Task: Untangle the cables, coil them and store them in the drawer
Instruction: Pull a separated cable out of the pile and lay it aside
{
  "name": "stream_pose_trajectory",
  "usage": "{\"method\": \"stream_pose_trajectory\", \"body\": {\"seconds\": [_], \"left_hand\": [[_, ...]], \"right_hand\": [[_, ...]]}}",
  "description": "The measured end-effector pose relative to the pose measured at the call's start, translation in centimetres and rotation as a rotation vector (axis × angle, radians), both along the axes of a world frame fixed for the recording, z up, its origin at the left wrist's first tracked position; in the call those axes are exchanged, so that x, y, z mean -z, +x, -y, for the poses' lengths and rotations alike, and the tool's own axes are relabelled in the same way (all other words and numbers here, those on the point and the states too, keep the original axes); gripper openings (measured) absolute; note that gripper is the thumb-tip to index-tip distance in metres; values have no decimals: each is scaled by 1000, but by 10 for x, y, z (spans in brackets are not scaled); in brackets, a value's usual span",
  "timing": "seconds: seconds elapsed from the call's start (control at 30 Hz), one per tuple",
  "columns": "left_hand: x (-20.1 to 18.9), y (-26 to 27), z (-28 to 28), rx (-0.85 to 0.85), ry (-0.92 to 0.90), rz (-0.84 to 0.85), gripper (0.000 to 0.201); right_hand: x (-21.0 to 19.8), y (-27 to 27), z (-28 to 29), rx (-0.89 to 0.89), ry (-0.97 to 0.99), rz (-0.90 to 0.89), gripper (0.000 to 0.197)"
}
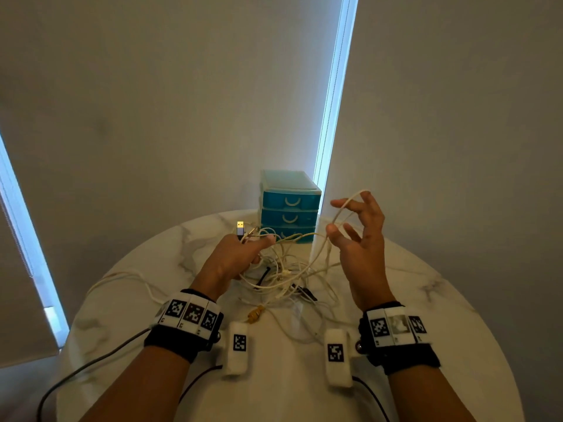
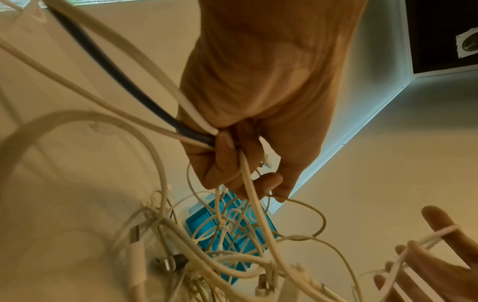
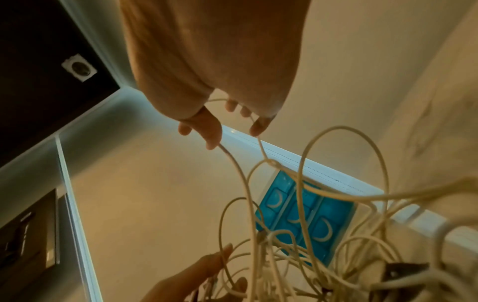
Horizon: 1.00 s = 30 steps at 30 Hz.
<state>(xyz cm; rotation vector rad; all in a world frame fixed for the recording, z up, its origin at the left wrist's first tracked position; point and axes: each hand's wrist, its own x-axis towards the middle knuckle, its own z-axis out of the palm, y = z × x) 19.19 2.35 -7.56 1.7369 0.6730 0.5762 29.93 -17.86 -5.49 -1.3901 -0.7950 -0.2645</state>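
Round marble-patterned table (image 1: 426, 300) filling the lower half of the head view, wall and window blinds behind it. Blue three-drawer unit (image 1: 289, 208) upright at the table's 12 o'clock edge, all drawers closed. Tangle of white cables (image 1: 289, 278) heaped on the table at the centre, just in front of the drawer unit, with strands trailing out toward 9 o'clock and toward 6 o'clock; still knotted together, none coiled. Left hand (image 1: 237, 257) raised above the heap at about 10 o'clock from it, back of the hand up, fingers curled tight round a bunch of strands, white ones and a dark one (image 2: 121, 81) among them, thumb stretched out along the top. Right hand (image 1: 362, 239) lifted higher at about 2 o'clock from the heap, palm turned inward toward the left hand, fingers spread wide and only lightly bent, a single thin white cable (image 1: 341, 214) looped over them and hanging down into the tangle; not gripped, merely draped across the fingertips. USB plug (image 1: 240, 228) with a yellow-lit tip sticking up out of the left hand's grip. Small yellowish connector (image 1: 256, 313) lying on the table at 6 o'clock from the heap, between the two wrists.
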Motion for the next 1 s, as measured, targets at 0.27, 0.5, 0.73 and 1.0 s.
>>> {"method": "stream_pose_trajectory", "body": {"seconds": [0.27,0.5,0.73,1.0], "left_hand": [[-6,-7,1,-11,221,-80,60],[-20,-15,4,-19,410,27,47],[-17,-7,30,361,354,154,28],[-17,-5,31,310,294,191,27]], "right_hand": [[-4,-2,3,-209,124,79,23],[-9,-3,3,-503,391,-284,26],[-9,-16,-8,-626,283,-346,41],[-1,-9,-12,-548,162,-426,32]]}}
